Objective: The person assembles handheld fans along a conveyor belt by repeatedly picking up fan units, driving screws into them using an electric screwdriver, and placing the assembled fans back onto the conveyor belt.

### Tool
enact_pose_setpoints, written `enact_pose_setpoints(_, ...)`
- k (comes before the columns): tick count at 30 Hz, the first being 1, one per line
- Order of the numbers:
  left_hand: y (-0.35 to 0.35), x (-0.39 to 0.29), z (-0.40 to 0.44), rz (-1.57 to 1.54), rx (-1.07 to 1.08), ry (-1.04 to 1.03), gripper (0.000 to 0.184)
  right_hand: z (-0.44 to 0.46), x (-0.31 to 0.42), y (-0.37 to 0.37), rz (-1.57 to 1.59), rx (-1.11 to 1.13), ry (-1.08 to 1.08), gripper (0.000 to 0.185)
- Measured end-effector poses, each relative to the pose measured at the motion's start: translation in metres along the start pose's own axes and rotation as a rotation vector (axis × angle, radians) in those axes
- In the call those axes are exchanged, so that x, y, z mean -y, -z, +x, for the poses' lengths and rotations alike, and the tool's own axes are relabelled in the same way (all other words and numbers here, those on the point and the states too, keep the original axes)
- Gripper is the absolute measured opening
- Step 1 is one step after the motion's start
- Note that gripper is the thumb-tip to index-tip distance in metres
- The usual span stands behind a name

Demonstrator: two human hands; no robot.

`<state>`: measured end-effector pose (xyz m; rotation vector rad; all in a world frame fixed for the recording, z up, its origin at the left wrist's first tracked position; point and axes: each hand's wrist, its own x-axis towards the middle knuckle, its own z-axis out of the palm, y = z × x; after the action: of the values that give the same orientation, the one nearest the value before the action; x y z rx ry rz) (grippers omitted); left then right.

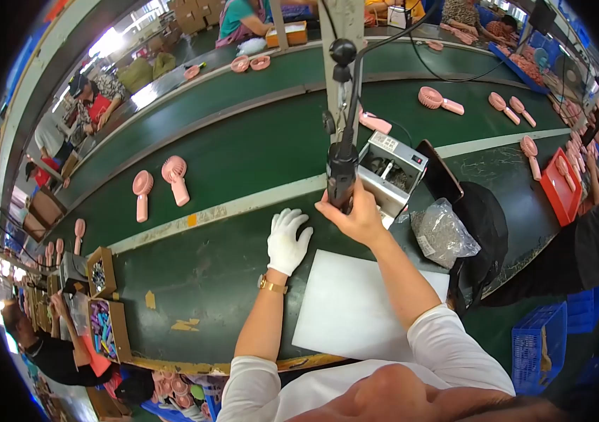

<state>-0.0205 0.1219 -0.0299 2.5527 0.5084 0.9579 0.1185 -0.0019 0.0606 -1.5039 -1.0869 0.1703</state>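
Observation:
My right hand (361, 216) is bare and wrapped round the lower part of a black electric screwdriver (342, 158), which hangs upright from a post. Its tip is hidden. My left hand (288, 241), in a white glove, lies on the dark green bench with its fingers out and holds nothing. Just beyond my right hand stands a grey metal screw feeder (394, 163). A white foam sheet (338, 302) lies under my right forearm. To the right, a clear plastic bag of small metal parts (444, 233) rests beside a dark phone-like slab (442, 170).
Pink handheld fans (175, 180) lie on the green conveyor belt (257, 148) beyond the bench. Cardboard boxes of small parts (122, 330) stand at the left. A black bag (486, 218) and a red tray (551, 186) are at the right. Other people sit along the line.

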Motion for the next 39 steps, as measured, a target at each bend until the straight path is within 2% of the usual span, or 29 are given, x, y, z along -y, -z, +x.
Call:
enact_pose_setpoints(1, 0.004, -0.006, 0.003, -0.093, -0.006, -0.013, 0.018, 0.000, -0.004, -0.001, 0.018, -0.011, 0.028, 0.058)
enact_pose_setpoints(3, 0.011, -0.019, 0.005, -0.432, 0.124, 0.065, 0.010, -0.001, -0.003, -0.002, -0.024, -0.051, 0.072, 0.043)
enact_pose_setpoints(5, 0.011, -0.025, 0.003, -0.532, 0.300, -0.027, 0.010, -0.001, -0.005, -0.001, -0.063, -0.031, 0.067, 0.044)
enact_pose_setpoints(6, 0.009, -0.030, 0.002, -0.514, 0.347, -0.107, 0.011, -0.001, -0.004, -0.001, -0.067, -0.036, 0.077, 0.045)
enact_pose_setpoints(10, 0.008, -0.042, -0.001, -0.419, 0.567, -0.184, 0.038, -0.001, -0.005, -0.001, -0.090, -0.030, 0.077, 0.046)
enact_pose_setpoints(11, 0.010, -0.043, -0.001, -0.397, 0.581, -0.200, 0.040, -0.001, -0.005, -0.001, -0.092, -0.026, 0.067, 0.047)
enact_pose_setpoints(12, 0.012, -0.045, 0.000, -0.375, 0.595, -0.217, 0.042, -0.001, -0.010, -0.002, -0.081, -0.017, 0.076, 0.066)
enact_pose_setpoints(15, 0.010, -0.048, -0.001, -0.369, 0.621, -0.226, 0.046, -0.001, -0.002, 0.000, -0.094, -0.017, 0.040, 0.048)
enact_pose_setpoints(21, 0.014, -0.059, -0.004, -0.306, 0.684, -0.183, 0.047, 0.000, -0.002, 0.000, -0.074, -0.004, 0.036, 0.048)
enact_pose_setpoints(24, 0.022, -0.070, 0.000, -0.288, 0.753, -0.103, 0.048, 0.000, -0.004, -0.001, -0.045, -0.002, 0.026, 0.066)
enact_pose_setpoints(25, 0.022, -0.074, 0.000, -0.291, 0.785, -0.059, 0.048, -0.002, -0.005, -0.001, -0.041, -0.005, 0.031, 0.066)
enact_pose_setpoints(28, 0.018, -0.082, -0.004, -0.372, 0.655, -0.107, 0.047, 0.000, -0.006, -0.002, -0.040, -0.020, 0.046, 0.068)
enact_pose_setpoints(34, 0.016, -0.090, -0.005, -0.249, 0.542, -0.245, 0.038, 0.000, -0.010, -0.001, -0.063, -0.024, 0.027, 0.070)
enact_pose_setpoints(36, -0.002, -0.080, -0.015, -0.238, 0.511, -0.207, 0.034, -0.001, -0.010, -0.002, -0.055, -0.043, 0.047, 0.069)
enact_pose_setpoints(39, -0.010, -0.080, -0.019, -0.233, 0.446, -0.174, 0.030, -0.003, -0.002, -0.001, -0.046, -0.050, 0.029, 0.051)
